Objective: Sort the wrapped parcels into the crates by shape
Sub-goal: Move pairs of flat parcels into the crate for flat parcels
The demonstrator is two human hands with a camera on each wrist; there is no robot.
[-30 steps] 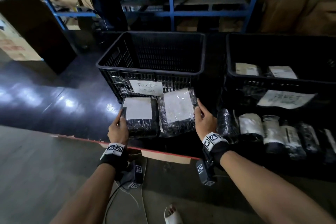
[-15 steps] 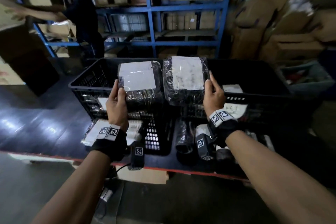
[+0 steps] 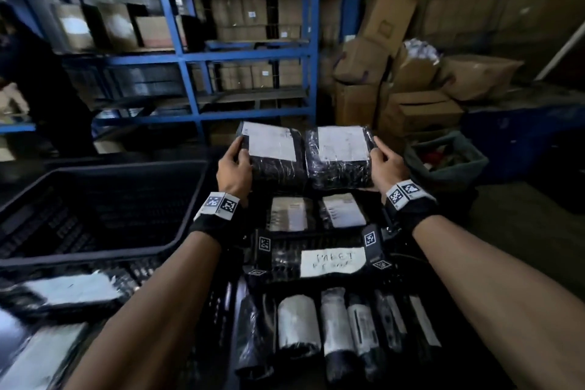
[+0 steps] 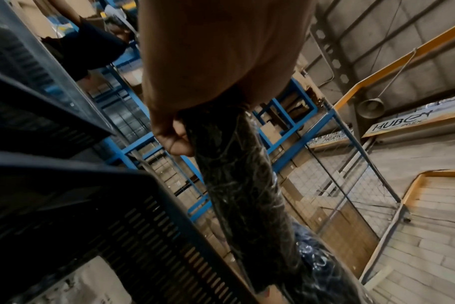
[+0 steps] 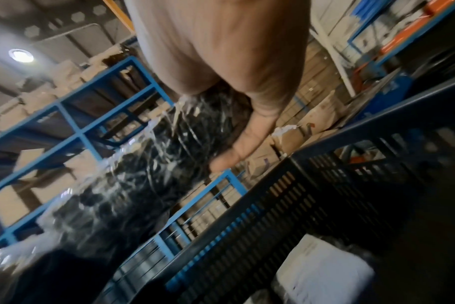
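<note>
I hold two box-shaped parcels side by side in black wrap, each with a white label on top. My left hand (image 3: 235, 165) grips the left parcel (image 3: 272, 152) by its left edge. My right hand (image 3: 384, 161) grips the right parcel (image 3: 340, 155) by its right edge. Both hang above the right black crate (image 3: 285, 250), which bears a handwritten paper label (image 3: 329, 263) and holds two similar parcels (image 3: 289, 214). In the left wrist view my left hand's fingers (image 4: 174, 135) curl on the wrapped parcel (image 4: 242, 195); in the right wrist view my thumb (image 5: 237, 152) presses its parcel (image 5: 143, 174).
An empty-looking black crate (image 3: 95, 215) stands to the left. A row of several cylindrical parcels (image 3: 297, 323) lies in front of the labelled crate, and a flat parcel (image 3: 63, 291) lies at the lower left. Blue shelving (image 3: 190, 57) and cardboard boxes (image 3: 411, 89) stand behind. Another person (image 3: 38, 82) is far left.
Both hands have lifted the two parcels off the table in front of the left crate and carried them up and to the right, over the labelled right crate.
</note>
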